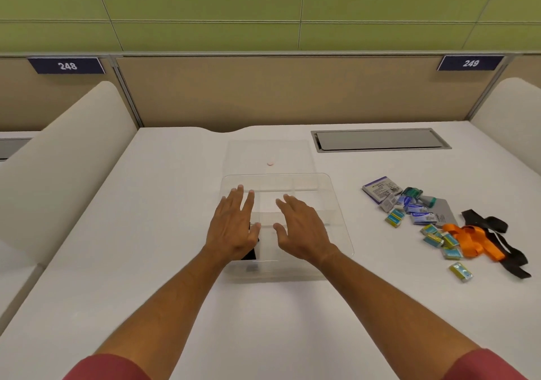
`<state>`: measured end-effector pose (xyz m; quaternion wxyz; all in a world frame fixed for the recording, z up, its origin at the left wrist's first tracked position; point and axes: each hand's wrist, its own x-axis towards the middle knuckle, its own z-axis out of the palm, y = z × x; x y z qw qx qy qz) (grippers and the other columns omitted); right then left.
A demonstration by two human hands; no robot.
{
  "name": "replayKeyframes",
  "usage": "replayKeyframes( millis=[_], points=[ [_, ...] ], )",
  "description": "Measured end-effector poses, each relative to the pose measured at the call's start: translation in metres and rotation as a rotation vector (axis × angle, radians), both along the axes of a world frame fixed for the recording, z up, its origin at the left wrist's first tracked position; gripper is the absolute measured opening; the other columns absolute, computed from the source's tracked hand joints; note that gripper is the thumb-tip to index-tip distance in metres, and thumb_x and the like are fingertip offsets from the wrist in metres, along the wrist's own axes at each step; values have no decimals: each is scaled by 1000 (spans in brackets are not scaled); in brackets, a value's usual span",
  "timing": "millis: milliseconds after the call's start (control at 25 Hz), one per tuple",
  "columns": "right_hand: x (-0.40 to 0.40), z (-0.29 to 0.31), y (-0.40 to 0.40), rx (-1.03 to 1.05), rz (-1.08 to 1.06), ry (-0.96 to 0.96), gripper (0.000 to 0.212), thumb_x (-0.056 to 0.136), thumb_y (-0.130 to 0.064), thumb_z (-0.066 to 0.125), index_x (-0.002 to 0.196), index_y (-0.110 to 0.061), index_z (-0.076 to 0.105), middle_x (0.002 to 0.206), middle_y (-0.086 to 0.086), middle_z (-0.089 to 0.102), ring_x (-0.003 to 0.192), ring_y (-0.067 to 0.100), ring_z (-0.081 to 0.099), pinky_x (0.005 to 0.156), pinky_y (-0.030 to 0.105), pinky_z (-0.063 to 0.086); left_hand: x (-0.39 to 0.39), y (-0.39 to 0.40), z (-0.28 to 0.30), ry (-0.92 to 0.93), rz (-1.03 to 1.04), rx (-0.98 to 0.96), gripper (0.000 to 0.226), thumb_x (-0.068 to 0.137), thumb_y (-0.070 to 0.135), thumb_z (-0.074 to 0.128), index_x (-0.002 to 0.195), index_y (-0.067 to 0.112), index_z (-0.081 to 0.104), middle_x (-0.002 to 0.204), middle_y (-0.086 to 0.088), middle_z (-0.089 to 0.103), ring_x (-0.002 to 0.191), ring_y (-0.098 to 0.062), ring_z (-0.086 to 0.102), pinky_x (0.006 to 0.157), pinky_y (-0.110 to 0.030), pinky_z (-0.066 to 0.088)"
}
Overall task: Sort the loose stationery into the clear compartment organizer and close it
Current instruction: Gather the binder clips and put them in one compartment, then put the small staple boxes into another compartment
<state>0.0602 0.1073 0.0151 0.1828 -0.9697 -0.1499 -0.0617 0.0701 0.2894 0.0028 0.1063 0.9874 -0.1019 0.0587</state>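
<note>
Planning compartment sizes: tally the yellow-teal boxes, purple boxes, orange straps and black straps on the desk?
Yellow-teal boxes: 6
Purple box: 1
Orange strap: 1
Black strap: 1
Total: 9

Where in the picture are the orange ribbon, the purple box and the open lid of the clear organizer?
orange ribbon (474,240): head view, on the middle of its bunched loops.
purple box (377,187): head view, on its top face.
open lid (268,152): head view, on its clear panel, above the small pink spot.
</note>
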Motion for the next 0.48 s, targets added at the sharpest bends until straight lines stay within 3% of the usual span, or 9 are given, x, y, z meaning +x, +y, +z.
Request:
replayKeyframes(
  millis=[200, 480],
  points=[
    [-4, -6, -46, -78, -121, 17, 70, 93, -49, 41, 152, -21, 17, 161, 6, 10, 149, 24, 7, 119, 38, 4, 11, -39, -1, -24, -50, 59, 77, 90, 57, 26, 153, 24, -3, 161, -6, -10, 148, -24, -9, 113, -37, -14],
    [-8, -14, -118, -84, -256, 52, 74, 92, -52, 39, 153, -21, 11, 162, 7, 5, 149, 25, 3, 119, 39, 1, 19, -110, 3, -43, -163, 27, 77, 89, 54, 27, 153, 21, 0, 161, -10, -4, 149, -25, -6, 114, -37, -11]
  ],
)
